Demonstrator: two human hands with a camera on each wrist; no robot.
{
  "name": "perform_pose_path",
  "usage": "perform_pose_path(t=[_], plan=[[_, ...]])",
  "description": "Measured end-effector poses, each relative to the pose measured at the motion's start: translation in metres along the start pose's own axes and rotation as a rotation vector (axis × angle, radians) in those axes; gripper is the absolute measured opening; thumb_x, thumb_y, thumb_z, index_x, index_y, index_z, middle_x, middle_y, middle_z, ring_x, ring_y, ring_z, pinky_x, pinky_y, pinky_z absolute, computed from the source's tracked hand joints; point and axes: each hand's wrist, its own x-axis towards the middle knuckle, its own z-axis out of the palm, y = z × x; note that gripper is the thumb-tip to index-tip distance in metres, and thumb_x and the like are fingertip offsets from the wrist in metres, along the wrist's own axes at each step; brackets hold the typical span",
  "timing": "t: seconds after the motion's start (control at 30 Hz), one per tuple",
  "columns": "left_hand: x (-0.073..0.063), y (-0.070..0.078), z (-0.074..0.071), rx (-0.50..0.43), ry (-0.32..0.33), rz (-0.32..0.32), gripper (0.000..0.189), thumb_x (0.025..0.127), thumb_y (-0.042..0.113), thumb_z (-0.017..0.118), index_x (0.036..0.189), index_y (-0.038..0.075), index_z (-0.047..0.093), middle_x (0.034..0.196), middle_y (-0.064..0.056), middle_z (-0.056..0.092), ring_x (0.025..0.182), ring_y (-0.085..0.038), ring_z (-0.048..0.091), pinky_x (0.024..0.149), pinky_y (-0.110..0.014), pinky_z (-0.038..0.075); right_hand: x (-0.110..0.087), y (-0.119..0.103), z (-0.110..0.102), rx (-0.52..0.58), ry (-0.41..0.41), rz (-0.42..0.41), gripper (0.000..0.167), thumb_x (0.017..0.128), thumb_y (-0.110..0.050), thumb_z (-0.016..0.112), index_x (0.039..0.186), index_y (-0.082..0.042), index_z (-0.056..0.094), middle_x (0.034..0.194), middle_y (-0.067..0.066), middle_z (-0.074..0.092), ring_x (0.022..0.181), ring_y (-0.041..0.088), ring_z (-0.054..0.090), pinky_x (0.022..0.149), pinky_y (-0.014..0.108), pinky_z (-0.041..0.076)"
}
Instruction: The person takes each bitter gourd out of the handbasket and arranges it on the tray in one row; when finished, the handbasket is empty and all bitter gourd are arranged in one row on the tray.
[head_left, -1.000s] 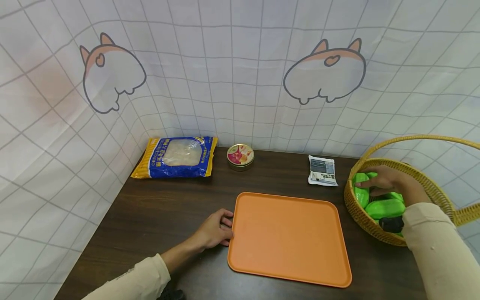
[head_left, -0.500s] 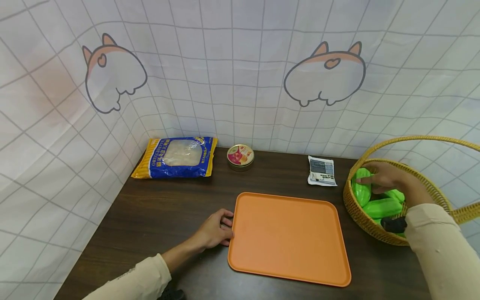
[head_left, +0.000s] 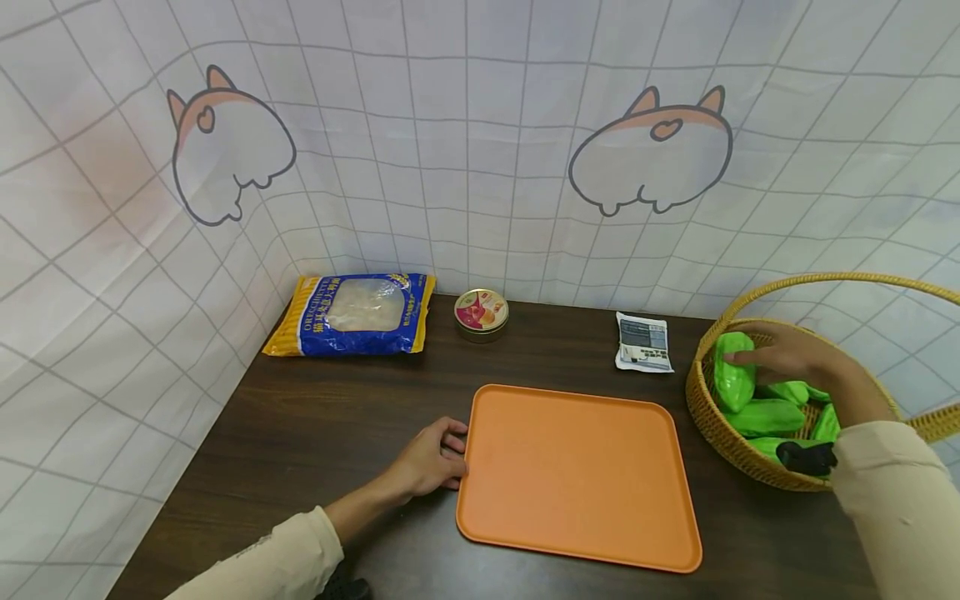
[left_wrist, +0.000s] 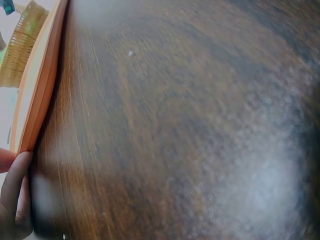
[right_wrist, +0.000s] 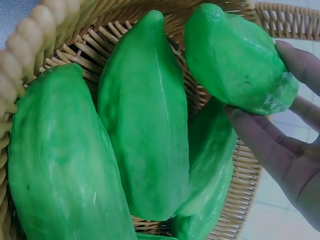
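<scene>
At the upper left of the basket in the head view, my right hand [head_left: 802, 362] pinches a green papaya [right_wrist: 237, 60] between thumb and fingers. In the right wrist view this papaya sits above the others, at the basket's far side. Several more green papayas [right_wrist: 142, 120] lie in the wicker basket [head_left: 708, 421]. My left hand [head_left: 427, 458] is at the left edge of an orange tray [head_left: 577, 479]. The left wrist view has its fingertips [left_wrist: 20, 167] pinching the tray's rim. Nothing lies on the tray.
Along the back of the dark wooden table [head_left: 315, 425] are a blue and yellow pasta bag [head_left: 363, 312], a round tin [head_left: 481, 315] and a small white packet [head_left: 643, 342]. The basket's tall handle [head_left: 847, 277] arches over its right side. A gridded curtain [head_left: 495, 150] closes off the back.
My right hand has drawn back slightly rightward and lifted the papaya, which now stands more upright, baring more papayas below. The left hand and tray stay nearly where they were.
</scene>
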Motion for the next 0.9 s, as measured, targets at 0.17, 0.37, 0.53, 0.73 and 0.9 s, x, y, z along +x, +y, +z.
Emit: perform_pose_path(t=[0.17,0.37,0.53,0.73,0.9], plan=[[-0.001,0.001,0.001,-0.012,0.007,0.001,0.058,0.075,-0.008,0.071,0.129,-0.003,0.052,0.105,-0.016,0.057,0.077,-0.017,0.064,0.061,-0.035,0.063,-0.007,0.004,-0.004,0.020,0.018,-0.022,0.084,0.101,-0.038,0.058,0.158,0.003,0.011,0.154,0.045,0.009,0.120,0.056,0.054,0.095,0.055,0.056],[0.000,0.002,0.001,-0.017,0.006,0.003,0.058,0.075,-0.008,0.071,0.129,-0.003,0.052,0.104,-0.016,0.057,0.077,-0.017,0.064,0.061,-0.035,0.063,-0.016,0.001,-0.007,0.051,0.018,-0.023,0.087,0.102,-0.037,0.056,0.157,0.006,0.004,0.151,0.049,0.009,0.118,0.052,0.057,0.097,0.055,0.055],[0.001,0.001,0.001,-0.016,0.001,0.000,0.057,0.075,-0.007,0.071,0.128,-0.003,0.052,0.105,-0.016,0.057,0.078,-0.017,0.064,0.062,-0.035,0.064,-0.023,-0.002,-0.007,0.055,0.015,-0.013,0.091,0.102,-0.040,0.055,0.157,0.006,0.001,0.149,0.050,0.011,0.114,0.048,0.062,0.098,0.058,0.054],[0.001,0.000,0.001,-0.022,-0.001,-0.004,0.057,0.074,-0.007,0.071,0.128,-0.004,0.052,0.105,-0.016,0.057,0.078,-0.017,0.063,0.062,-0.035,0.064,-0.032,-0.005,-0.004,0.057,0.027,-0.041,0.089,0.102,-0.036,0.055,0.157,0.007,0.001,0.148,0.051,0.014,0.114,0.048,0.062,0.095,0.055,0.056],[0.001,0.000,0.000,-0.025,-0.003,-0.011,0.057,0.074,-0.006,0.071,0.128,-0.004,0.051,0.105,-0.016,0.057,0.079,-0.017,0.063,0.062,-0.035,0.064,-0.039,-0.006,0.002,0.019,0.052,-0.069,0.086,0.102,-0.035,0.055,0.156,0.009,0.005,0.147,0.048,0.021,0.113,0.047,0.063,0.091,0.053,0.058]])
